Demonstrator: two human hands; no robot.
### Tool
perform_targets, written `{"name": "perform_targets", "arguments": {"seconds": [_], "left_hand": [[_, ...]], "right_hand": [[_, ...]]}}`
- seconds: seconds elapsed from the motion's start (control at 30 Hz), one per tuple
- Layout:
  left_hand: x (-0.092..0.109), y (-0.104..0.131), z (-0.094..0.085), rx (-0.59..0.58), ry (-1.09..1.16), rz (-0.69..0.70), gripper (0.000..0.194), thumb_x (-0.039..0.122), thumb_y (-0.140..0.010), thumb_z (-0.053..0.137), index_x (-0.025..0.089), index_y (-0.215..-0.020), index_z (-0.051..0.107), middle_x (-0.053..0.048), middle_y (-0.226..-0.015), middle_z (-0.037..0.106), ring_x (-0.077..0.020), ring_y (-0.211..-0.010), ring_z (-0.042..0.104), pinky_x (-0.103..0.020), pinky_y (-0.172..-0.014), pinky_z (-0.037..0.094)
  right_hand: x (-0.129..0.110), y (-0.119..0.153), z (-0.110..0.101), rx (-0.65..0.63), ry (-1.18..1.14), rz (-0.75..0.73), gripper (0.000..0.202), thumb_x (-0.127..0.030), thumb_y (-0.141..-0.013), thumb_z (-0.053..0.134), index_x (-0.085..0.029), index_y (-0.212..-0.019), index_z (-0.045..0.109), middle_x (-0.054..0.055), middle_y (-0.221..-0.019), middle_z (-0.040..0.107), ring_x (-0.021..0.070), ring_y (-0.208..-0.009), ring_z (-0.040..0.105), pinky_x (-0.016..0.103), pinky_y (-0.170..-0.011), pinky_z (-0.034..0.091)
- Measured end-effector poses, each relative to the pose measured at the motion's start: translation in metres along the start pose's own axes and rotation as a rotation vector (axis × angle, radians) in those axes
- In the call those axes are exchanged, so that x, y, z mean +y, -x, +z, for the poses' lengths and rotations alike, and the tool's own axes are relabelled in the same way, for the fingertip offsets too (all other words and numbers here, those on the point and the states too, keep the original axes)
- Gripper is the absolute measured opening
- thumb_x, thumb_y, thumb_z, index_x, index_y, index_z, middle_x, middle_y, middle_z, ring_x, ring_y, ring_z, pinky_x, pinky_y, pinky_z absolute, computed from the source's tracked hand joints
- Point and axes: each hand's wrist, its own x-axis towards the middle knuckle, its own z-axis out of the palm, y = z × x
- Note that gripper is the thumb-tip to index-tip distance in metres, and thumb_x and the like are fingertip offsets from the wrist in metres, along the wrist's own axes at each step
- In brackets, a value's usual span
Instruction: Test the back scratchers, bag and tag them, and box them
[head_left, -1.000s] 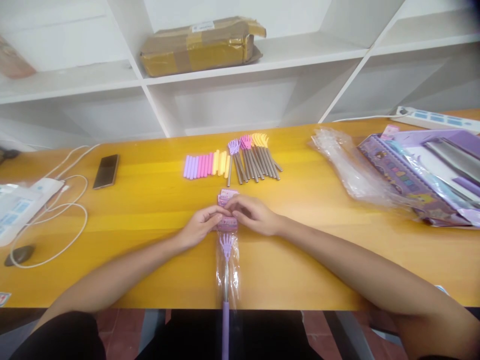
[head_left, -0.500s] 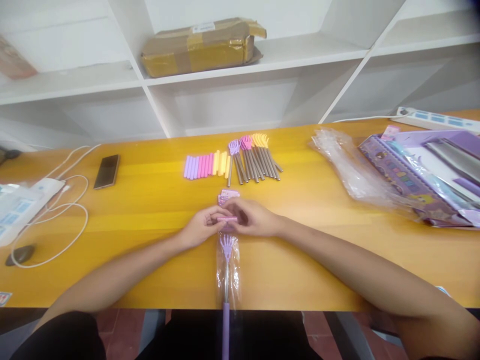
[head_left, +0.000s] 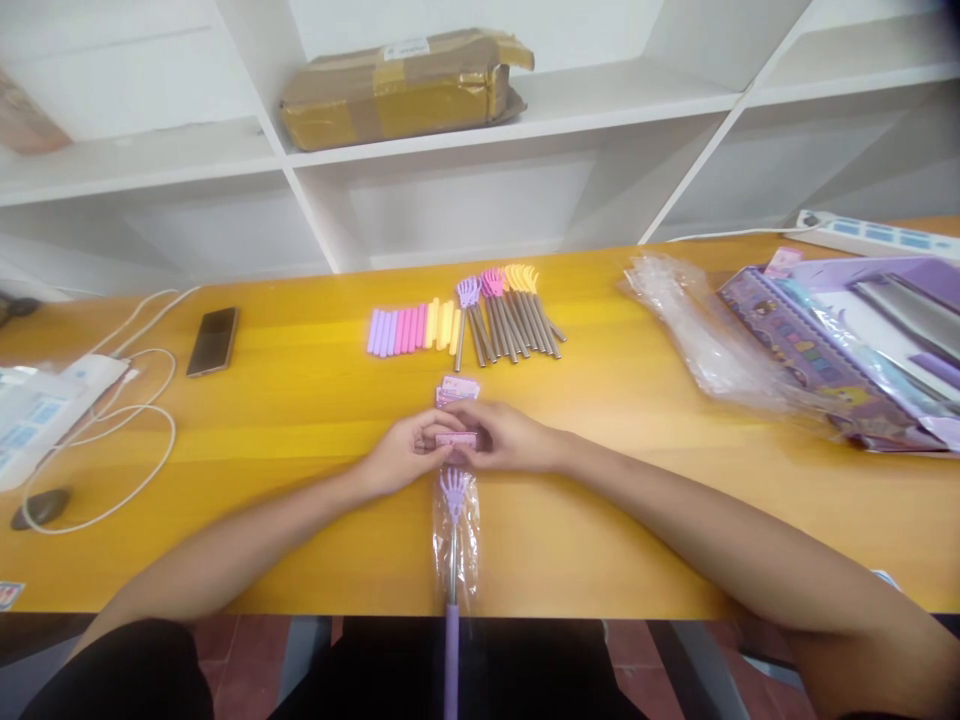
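Observation:
Between both hands is a small pink card (head_left: 457,440), pinched by the fingertips above the table's middle. My left hand (head_left: 409,450) closes on its left end, and my right hand (head_left: 506,437) grips its right end. Just beyond the fingers lie more pink cards (head_left: 458,388). Directly below the hands, a purple hand-shaped scratcher (head_left: 452,560) with a metal rod and purple handle lies in a clear plastic bag (head_left: 469,535), its handle reaching past the table edge.
Purple, pink and yellow tubes (head_left: 409,330) lie in a row beside several scratcher heads on metal rods (head_left: 517,320). Clear bags (head_left: 697,340) and a purple box (head_left: 817,350) are at right. A phone (head_left: 213,341), cables and a mouse (head_left: 40,508) are at left.
The pink card between my fingers has tilted so that more of its face shows. Both hands stay in nearly the same place.

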Motion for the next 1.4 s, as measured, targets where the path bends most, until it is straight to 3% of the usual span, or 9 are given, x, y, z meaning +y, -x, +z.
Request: {"name": "perform_targets", "arguments": {"seconds": [0.23,0.5,0.7,0.93,1.13,1.4], "left_hand": [[0.006,-0.002,0.001,0.011,0.054,-0.029,0.045,0.045,-0.089,0.085,0.017,-0.121,0.071,-0.012,-0.121,0.077,-0.0223,-0.105,0.077,-0.034,-0.093,0.06],[0.009,0.002,-0.002,-0.123,0.076,-0.056,0.044,0.045,-0.095,0.079,0.019,-0.129,0.072,-0.014,-0.133,0.076,-0.025,-0.117,0.076,-0.038,-0.103,0.058],[0.012,0.002,-0.003,-0.155,0.093,-0.062,0.042,0.041,-0.093,0.081,0.019,-0.129,0.073,-0.015,-0.136,0.075,-0.0258,-0.12,0.075,-0.04,-0.105,0.058],[0.01,0.003,-0.006,-0.196,0.016,-0.036,0.036,0.038,-0.1,0.073,0.019,-0.131,0.073,-0.014,-0.132,0.076,-0.0243,-0.12,0.075,-0.038,-0.106,0.058],[0.008,0.004,-0.008,-0.288,0.048,-0.062,0.044,0.038,-0.096,0.078,0.02,-0.136,0.071,-0.015,-0.135,0.076,-0.0264,-0.124,0.074,-0.043,-0.112,0.056],[0.008,0.003,-0.009,-0.26,0.071,-0.061,0.041,0.035,-0.095,0.079,0.021,-0.133,0.072,-0.014,-0.132,0.077,-0.0246,-0.12,0.076,-0.038,-0.106,0.058]], "right_hand": [[-0.003,-0.002,-0.003,-0.046,-0.053,0.0,0.044,-0.04,-0.096,0.076,-0.021,-0.133,0.062,0.006,-0.107,0.075,0.0178,-0.089,0.069,0.03,-0.082,0.057],[-0.004,0.001,-0.01,-0.124,-0.073,-0.036,0.046,-0.032,-0.094,0.074,-0.022,-0.137,0.064,0.004,-0.105,0.076,0.0175,-0.088,0.069,0.03,-0.079,0.057],[0.0,0.001,-0.011,-0.135,-0.052,-0.061,0.049,-0.027,-0.09,0.073,-0.02,-0.137,0.064,0.004,-0.104,0.076,0.0159,-0.082,0.067,0.027,-0.073,0.054],[-0.004,0.001,-0.011,-0.155,-0.026,-0.079,0.033,-0.025,-0.089,0.074,-0.021,-0.122,0.067,0.002,-0.096,0.074,0.0142,-0.077,0.062,0.027,-0.073,0.051],[-0.01,0.004,-0.01,-0.179,-0.015,-0.083,0.025,-0.021,-0.088,0.07,-0.021,-0.113,0.067,0.0,-0.091,0.073,0.013,-0.074,0.059,0.025,-0.07,0.048],[-0.014,0.003,-0.015,-0.196,-0.081,-0.06,0.035,-0.022,-0.092,0.068,-0.02,-0.127,0.066,0.002,-0.099,0.076,0.0146,-0.08,0.064,0.027,-0.075,0.052]]}}
